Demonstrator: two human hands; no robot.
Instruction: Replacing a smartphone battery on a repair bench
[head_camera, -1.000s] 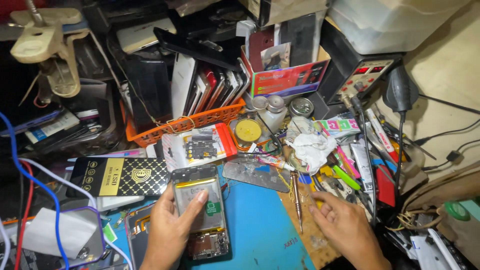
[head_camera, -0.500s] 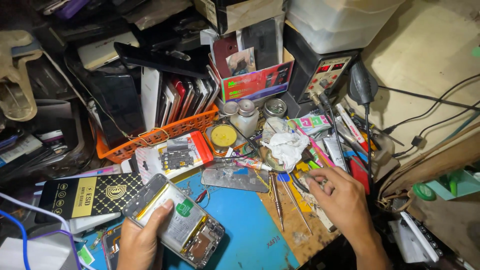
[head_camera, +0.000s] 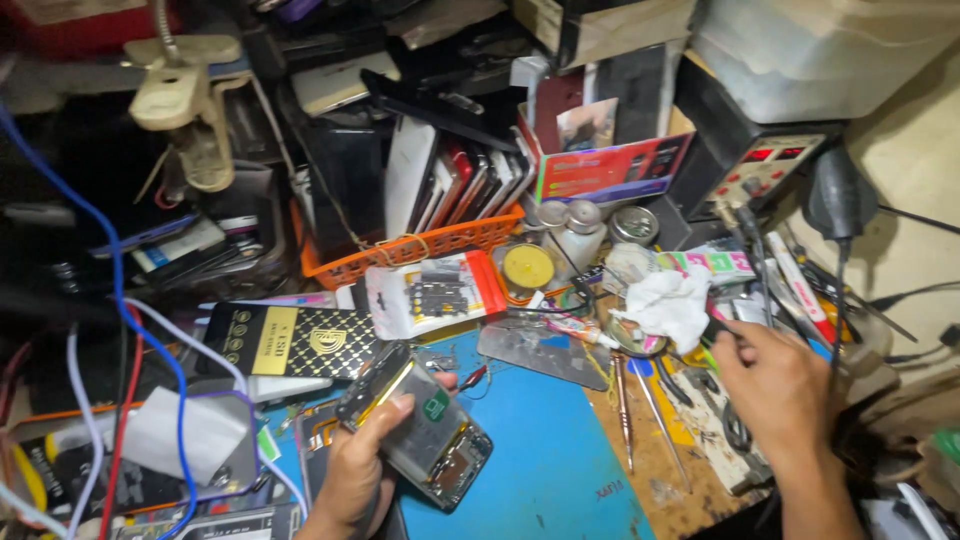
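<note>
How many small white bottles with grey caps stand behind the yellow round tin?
2: the left bottle and the right bottle stand side by side, just right of the orange basket. Clutter may hide others.

Cluttered repair bench: blue work mat (head_camera: 560, 460) over worn wooden benchtop (head_camera: 655, 470). Orange basket (head_camera: 420, 245) of stacked phones behind. Beige wall (head_camera: 915, 170) on the right. Warm, dim light, deep shadows at back.

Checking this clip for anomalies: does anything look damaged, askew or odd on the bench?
The phone in the left hand has its back off, its insides exposed. A crumpled white tissue lies among the tools near the right hand. Otherwise just heavy clutter.
</note>
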